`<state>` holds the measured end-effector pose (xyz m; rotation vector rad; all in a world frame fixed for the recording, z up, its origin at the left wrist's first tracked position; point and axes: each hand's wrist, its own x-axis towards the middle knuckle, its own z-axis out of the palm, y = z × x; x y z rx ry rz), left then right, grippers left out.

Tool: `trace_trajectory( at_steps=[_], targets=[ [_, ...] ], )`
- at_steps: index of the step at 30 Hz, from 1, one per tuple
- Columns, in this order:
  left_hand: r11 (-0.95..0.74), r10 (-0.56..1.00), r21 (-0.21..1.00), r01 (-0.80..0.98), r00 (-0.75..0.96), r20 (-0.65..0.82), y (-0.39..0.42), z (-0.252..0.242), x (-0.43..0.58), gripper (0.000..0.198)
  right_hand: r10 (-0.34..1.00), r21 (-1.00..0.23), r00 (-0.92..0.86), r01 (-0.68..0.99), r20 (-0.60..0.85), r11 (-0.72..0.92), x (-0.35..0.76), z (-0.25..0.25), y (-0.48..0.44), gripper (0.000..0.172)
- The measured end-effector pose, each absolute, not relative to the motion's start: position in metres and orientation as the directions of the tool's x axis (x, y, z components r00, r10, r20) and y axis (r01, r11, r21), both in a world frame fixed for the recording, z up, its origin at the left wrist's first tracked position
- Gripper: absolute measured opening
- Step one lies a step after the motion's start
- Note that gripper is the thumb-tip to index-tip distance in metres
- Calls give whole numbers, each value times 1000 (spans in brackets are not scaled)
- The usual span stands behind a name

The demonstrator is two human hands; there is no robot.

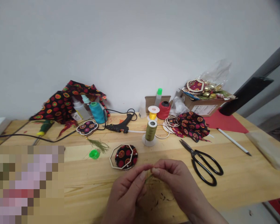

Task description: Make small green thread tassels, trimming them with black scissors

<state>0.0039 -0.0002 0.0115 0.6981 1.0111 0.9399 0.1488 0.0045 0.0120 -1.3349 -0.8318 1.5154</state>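
My left hand (127, 193) and my right hand (177, 182) meet above the near edge of the wooden table (247, 174). Both pinch the same thin strand of olive-green thread (149, 176) between thumb and forefinger. Small thread scraps (162, 197) lie on the wood beneath them. Just beyond the hands lies a round fabric-covered piece (126, 156), black with red dots, resting on a light wooden octagonal frame (112, 157). An olive thread spool (151, 130) stands upright behind that.
Black scissors (204, 163) lie to the right, a white pencil (233, 141) further right. A black glue gun (120, 126), teal, yellow and red spools, bottles, patterned cloth (60, 104), a green cap (94, 153) and a cardboard box (205, 107) line the back. A blurred patch covers the lower left.
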Motion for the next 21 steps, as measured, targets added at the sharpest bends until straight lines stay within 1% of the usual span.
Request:
trace_trajectory(
  at_steps=[6,10,12,15,18,21],
  targets=[
    [375,927,904,-206,91,-363,1,11,6,34,966,-957,70,-175,-247,-232,150,14,2,10],
    [352,936,918,-181,55,-348,2,11,7,32,980,-974,65,-133,-191,-181,151,13,2,12],
    [325,946,933,-153,62,-319,3,10,7,32,978,-976,66,-100,-199,-192,151,12,2,12],
    [267,961,962,-52,82,-263,2,9,5,33,967,-969,75,-57,-244,-240,151,10,2,14],
    [202,978,978,50,36,-204,0,10,6,33,963,-967,86,-10,-254,-254,151,10,1,17],
    [155,988,982,105,6,-156,-2,12,7,33,966,-968,82,26,-247,-250,152,10,1,17]
  ],
)
